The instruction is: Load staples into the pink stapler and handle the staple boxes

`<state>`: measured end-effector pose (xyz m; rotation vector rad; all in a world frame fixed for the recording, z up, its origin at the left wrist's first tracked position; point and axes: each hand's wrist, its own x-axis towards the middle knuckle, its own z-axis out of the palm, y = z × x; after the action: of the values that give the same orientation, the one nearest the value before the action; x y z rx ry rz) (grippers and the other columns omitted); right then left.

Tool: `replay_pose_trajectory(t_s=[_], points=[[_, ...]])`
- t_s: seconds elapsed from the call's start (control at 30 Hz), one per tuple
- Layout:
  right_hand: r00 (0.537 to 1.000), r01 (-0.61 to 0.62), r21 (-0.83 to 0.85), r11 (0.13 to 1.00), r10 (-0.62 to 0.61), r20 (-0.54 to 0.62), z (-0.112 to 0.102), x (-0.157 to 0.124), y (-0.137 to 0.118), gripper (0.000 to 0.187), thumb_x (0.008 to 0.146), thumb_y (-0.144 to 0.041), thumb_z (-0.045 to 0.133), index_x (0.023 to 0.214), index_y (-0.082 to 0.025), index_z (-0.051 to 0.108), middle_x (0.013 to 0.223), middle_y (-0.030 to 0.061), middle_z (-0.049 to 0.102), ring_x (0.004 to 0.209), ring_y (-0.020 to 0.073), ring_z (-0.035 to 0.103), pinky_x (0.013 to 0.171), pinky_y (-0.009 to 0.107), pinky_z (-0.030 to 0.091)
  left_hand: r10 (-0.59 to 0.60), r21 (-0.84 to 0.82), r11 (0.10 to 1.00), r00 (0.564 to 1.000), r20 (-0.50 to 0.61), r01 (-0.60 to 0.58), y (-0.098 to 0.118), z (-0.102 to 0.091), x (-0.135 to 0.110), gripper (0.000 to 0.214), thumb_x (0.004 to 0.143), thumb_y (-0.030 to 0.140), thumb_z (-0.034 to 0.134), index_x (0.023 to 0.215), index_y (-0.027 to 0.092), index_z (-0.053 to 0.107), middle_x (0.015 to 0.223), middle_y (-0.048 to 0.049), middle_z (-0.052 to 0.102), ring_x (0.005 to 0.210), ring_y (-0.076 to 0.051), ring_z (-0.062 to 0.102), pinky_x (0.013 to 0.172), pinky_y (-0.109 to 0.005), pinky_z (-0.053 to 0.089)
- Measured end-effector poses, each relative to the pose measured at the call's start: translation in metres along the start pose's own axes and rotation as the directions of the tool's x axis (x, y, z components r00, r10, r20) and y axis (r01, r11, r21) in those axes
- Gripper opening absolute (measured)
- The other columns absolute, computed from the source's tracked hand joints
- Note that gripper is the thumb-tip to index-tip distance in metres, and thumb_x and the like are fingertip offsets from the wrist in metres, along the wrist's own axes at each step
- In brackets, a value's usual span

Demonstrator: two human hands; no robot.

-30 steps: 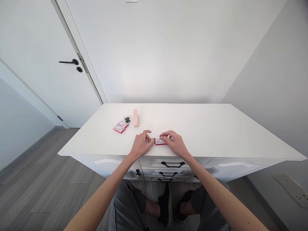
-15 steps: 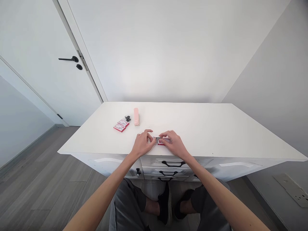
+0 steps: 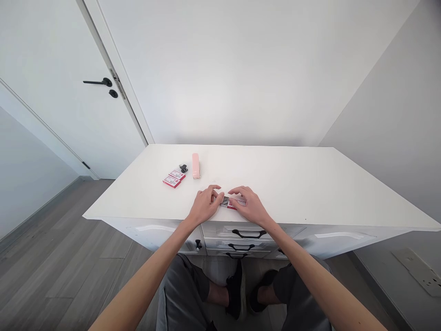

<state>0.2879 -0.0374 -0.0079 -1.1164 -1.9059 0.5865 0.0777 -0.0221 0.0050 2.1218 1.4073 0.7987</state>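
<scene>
A small red-and-white staple box [image 3: 232, 207] lies near the front edge of the white cabinet top, between my two hands. From its left end a grey tray of what look like staples [image 3: 225, 202] sticks out. My left hand [image 3: 205, 205] pinches at that grey end, thumb and fingers closed, though the exact contact is partly hidden. Around the red-and-white part, my right hand [image 3: 251, 205] is closed with thumb in front and fingers behind, covering much of it.
A pink stapler [image 3: 196, 166] stands farther back on the left. Beside it are a black clip [image 3: 183, 168] and two more red-and-white boxes [image 3: 174, 179]. Black drawer handles [image 3: 248, 234] jut from the cabinet front [image 3: 151, 232] below my wrists.
More of the grey part shows at the box's left end, and the box sits slightly farther right under my right hand. Both hands hold nearly the same pose.
</scene>
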Motion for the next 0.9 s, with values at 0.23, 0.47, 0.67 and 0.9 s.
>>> replay_pose_trajectory(t_s=[0.23,0.47,0.67,0.9], points=[[0.985,0.071,-0.071,0.995,-0.058,0.163,-0.0012,-0.0001,-0.0037,0.039,0.086,-0.026,0.068,0.124,-0.026,0.059,0.119,0.0079,0.067,0.111,0.0282,0.061,0.099,0.046,0.048,0.034,0.046,0.998,0.999,0.003,-0.034,-0.0002,-0.0003,-0.0013,0.033,0.096,0.042,0.054,0.123,0.024,0.057,0.089,0.0010,0.077,0.080,-0.020,0.068,0.101,-0.045,0.044],[0.979,0.088,-0.057,0.994,-0.076,0.191,-0.0018,-0.0002,-0.0018,0.038,0.090,-0.024,0.062,0.128,-0.026,0.057,0.120,0.0090,0.066,0.113,0.0280,0.061,0.099,0.045,0.048,0.037,0.017,0.999,0.999,0.039,-0.037,0.0004,-0.0002,-0.0014,0.036,0.097,0.048,0.053,0.125,0.026,0.056,0.085,0.0020,0.077,0.079,-0.021,0.068,0.104,-0.045,0.044],[0.975,0.114,-0.021,0.993,-0.107,0.197,-0.0026,-0.0007,-0.0010,0.040,0.091,-0.023,0.062,0.130,-0.027,0.055,0.124,0.0097,0.064,0.114,0.0276,0.061,0.101,0.046,0.048,0.088,-0.020,0.996,0.992,0.087,-0.087,0.0039,-0.0016,-0.0029,0.034,0.099,0.045,0.051,0.126,0.026,0.056,0.086,0.0025,0.077,0.078,-0.019,0.068,0.104,-0.044,0.044],[0.973,0.102,0.001,0.995,-0.100,0.208,-0.0039,-0.0010,-0.0018,0.040,0.090,-0.022,0.062,0.130,-0.027,0.054,0.126,0.0103,0.063,0.113,0.0280,0.061,0.100,0.047,0.049,0.093,-0.013,0.996,0.991,0.100,-0.092,0.0062,-0.0022,-0.0027,0.032,0.097,0.041,0.052,0.125,0.026,0.056,0.083,0.0034,0.075,0.077,-0.019,0.068,0.103,-0.043,0.045]])
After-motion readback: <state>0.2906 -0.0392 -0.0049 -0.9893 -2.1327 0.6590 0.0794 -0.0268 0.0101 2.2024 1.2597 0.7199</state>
